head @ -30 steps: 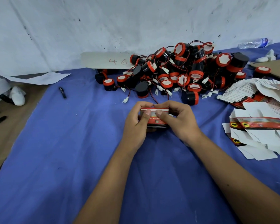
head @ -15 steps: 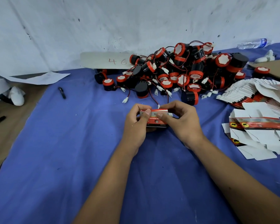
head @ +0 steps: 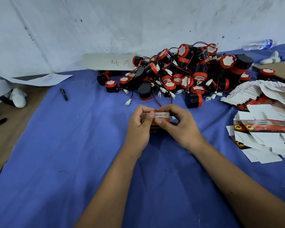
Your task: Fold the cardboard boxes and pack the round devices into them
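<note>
The box [head: 161, 117] is in the middle of the counter [head: 72, 162], held between both hands just above the blue cloth [head: 92, 142]. It is red and white, with the words "Genuine Parts" on its top strip. The left hand [head: 138, 129] grips its left end, the fingers [head: 146, 111] curled over the top edge and the thumb pressed on the front. The right hand [head: 181, 127] grips the right end in the same way, its fingers clamped over the top and its thumb on the front face. A red and black wire [head: 157, 102] runs from the top of the box toward the pile behind it.

The pile of devices [head: 187, 74] lies just behind the hands, against the white wall [head: 122, 22]; they are black and red, with white connectors on thin wires. To the right lie the flat boxes [head: 262, 129], some fanned out, some stacked. A card marked "46" [head: 112, 62] leans at the wall. A pen [head: 64, 94] lies on the cloth to the left, and a bottle [head: 258, 44] lies far right.
</note>
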{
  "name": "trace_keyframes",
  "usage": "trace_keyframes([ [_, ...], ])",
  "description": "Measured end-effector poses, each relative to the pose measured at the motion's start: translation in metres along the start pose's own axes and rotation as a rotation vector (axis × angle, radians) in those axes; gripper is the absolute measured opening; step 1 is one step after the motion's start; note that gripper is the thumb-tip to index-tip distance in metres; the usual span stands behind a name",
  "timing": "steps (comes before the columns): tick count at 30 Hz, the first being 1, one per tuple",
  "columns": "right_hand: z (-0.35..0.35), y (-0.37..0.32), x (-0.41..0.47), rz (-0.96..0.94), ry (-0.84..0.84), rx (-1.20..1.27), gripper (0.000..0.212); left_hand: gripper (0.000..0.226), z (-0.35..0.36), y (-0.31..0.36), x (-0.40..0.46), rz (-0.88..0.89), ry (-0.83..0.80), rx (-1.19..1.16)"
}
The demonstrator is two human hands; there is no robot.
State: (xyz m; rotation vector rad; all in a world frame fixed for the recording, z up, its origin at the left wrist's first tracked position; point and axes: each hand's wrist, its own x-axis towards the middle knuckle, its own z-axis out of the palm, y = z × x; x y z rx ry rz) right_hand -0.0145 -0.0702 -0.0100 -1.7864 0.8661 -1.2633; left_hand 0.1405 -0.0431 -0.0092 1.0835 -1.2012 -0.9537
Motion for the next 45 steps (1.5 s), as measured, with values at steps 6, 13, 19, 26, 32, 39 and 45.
trace_keyframes([
  [6, -0.011, 0.001, 0.001, 0.003, -0.147, -0.071, 0.039, 0.007, -0.001, 0.0, 0.002, -0.028, 0.031, -0.039],
  [13, -0.012, -0.001, -0.002, 0.046, -0.13, -0.029, 0.042, 0.009, -0.003, 0.001, 0.0, -0.038, 0.02, 0.022],
  [19, -0.013, -0.007, -0.004, 0.096, -0.132, 0.024, 0.04, 0.009, -0.004, 0.003, -0.007, 0.003, 0.024, 0.068],
  [26, -0.048, -0.041, -0.024, 0.182, 0.04, -0.03, 0.017, 0.004, 0.035, 0.017, -0.024, -0.01, 0.004, -0.043],
  [32, -0.184, -0.135, -0.104, 0.102, 0.443, -0.368, 0.015, 0.007, 0.194, 0.078, -0.05, 0.11, -0.279, -0.322],
  [39, -0.316, -0.268, -0.258, 0.366, 0.737, -0.992, 0.017, 0.022, 0.37, 0.151, -0.119, 0.291, -0.826, -0.2],
  [45, -0.377, -0.286, -0.345, 0.875, 1.046, -1.213, 0.025, 0.019, 0.437, 0.162, -0.172, 0.618, -1.001, 0.254],
])
